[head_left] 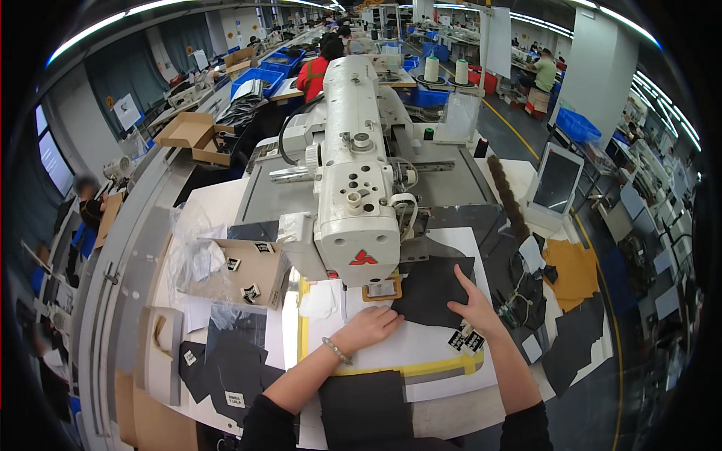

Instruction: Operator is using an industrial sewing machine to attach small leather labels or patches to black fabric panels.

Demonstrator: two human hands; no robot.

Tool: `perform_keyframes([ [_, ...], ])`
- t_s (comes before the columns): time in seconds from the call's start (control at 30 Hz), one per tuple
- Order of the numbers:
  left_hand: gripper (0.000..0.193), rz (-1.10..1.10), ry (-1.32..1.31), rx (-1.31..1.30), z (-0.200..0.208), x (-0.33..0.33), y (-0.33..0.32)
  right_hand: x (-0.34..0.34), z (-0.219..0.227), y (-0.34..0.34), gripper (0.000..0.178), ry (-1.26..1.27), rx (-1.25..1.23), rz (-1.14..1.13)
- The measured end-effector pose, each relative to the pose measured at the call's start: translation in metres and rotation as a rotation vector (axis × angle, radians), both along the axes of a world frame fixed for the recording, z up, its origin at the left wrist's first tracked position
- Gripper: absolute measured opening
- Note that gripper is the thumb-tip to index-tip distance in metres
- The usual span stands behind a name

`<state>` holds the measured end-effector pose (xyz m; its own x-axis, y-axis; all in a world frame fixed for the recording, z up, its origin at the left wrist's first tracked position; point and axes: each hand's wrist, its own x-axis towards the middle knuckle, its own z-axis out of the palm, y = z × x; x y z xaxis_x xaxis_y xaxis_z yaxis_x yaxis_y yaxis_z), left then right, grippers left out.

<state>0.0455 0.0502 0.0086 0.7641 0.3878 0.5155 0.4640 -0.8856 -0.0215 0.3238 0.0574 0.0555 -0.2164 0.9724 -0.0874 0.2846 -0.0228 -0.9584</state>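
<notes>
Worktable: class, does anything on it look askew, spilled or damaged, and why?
No damage shows. Crumpled plastic bunches over the left of the label box, and loose labels lie skewed by the right hand, near the dark cloth; both look untidy, not neatly stacked.

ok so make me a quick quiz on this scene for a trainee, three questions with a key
1. Multiple choice: what lies at the fingertips of the left hand?
a) a cone of thread
b) a dark fabric piece
c) a blue crate

2. True or false: the mustard cloth lies farther to the right than the right hand.

3. Fill in the missing word: around the left wrist is a beaded ____.

Key
1. b
2. True
3. bracelet
</notes>
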Motion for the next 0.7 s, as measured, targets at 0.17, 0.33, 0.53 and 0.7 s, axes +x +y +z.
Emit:
perform_keyframes([
  [0.17,0.032,0.012,0.051,0.056,0.007,-0.010,0.002,-0.007,-0.012,0.010,0.086,-0.026,0.042,0.024],
  [0.33,0.033,0.076,0.134,0.070,0.005,-0.028,-0.003,-0.030,-0.021,0.017,0.088,-0.066,0.040,0.017],
  [0.53,0.027,0.240,0.101,0.052,-0.001,-0.054,-0.017,-0.068,-0.025,-0.009,0.082,0.085,0.173,0.090],
  [0.7,0.029,0.315,0.114,0.024,0.001,-0.051,-0.018,-0.067,-0.036,-0.010,0.036,-0.265,0.399,0.175],
])
